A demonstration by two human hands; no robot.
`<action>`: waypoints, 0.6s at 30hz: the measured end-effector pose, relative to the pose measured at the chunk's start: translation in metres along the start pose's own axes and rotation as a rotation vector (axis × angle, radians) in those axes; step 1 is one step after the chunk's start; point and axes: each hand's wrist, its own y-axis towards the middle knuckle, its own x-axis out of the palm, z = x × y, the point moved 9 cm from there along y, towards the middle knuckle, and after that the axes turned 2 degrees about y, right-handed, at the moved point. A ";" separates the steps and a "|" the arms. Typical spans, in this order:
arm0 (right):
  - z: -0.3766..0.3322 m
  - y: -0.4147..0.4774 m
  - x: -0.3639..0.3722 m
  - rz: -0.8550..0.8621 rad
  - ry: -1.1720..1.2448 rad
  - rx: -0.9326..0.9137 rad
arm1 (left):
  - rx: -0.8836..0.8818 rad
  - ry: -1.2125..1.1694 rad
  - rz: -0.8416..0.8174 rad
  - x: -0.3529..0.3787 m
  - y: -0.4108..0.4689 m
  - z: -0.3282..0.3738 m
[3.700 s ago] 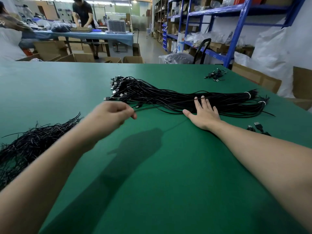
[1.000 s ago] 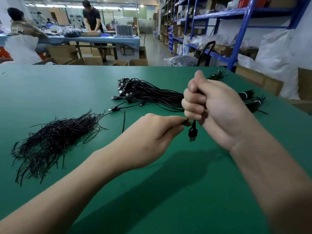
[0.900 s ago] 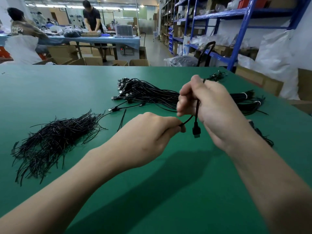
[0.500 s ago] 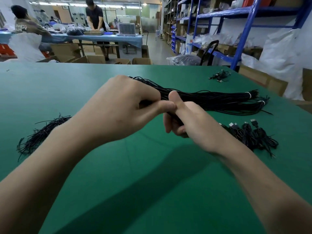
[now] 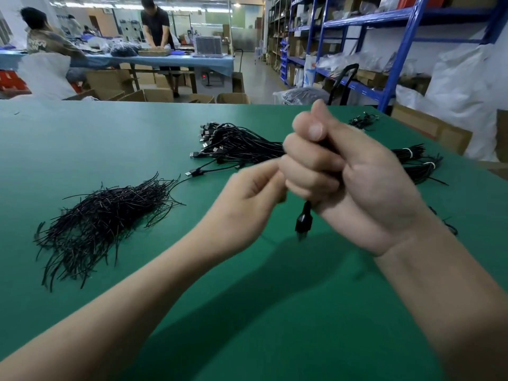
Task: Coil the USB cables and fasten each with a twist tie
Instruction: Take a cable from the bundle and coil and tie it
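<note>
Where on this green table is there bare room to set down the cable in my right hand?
Bare green table lies nearest you, between the twist tie pile and your right hand, and along the far left behind that pile. Crowded: the USB cable bundle mid-table, running right.

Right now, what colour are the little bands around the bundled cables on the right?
White; the bands stand out on the black cable bundles in the head view.

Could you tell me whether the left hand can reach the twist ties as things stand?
Probably yes: the twist ties lie on the table to the left of the left hand, with nothing between them.
</note>
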 end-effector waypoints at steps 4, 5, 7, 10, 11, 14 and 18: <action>-0.016 -0.003 -0.040 0.338 -0.317 -0.103 | 0.028 0.351 -0.157 0.017 -0.003 0.004; -0.019 -0.005 -0.046 0.400 -0.430 -0.133 | 0.047 0.430 -0.175 0.016 -0.004 0.007; -0.025 -0.007 -0.050 0.464 -0.675 -0.185 | 0.076 0.592 -0.177 0.010 -0.002 0.014; -0.029 -0.008 -0.046 0.458 -1.053 -0.170 | 0.147 0.762 -0.139 -0.005 0.000 0.034; -0.027 -0.007 -0.044 0.438 -1.170 -0.136 | 0.180 0.802 -0.123 -0.010 0.001 0.042; -0.013 -0.004 -0.041 0.364 -1.332 -0.027 | 0.263 0.850 -0.128 -0.019 0.001 0.059; -0.001 -0.003 -0.045 0.321 -1.304 0.091 | 0.326 0.840 -0.145 -0.023 0.000 0.071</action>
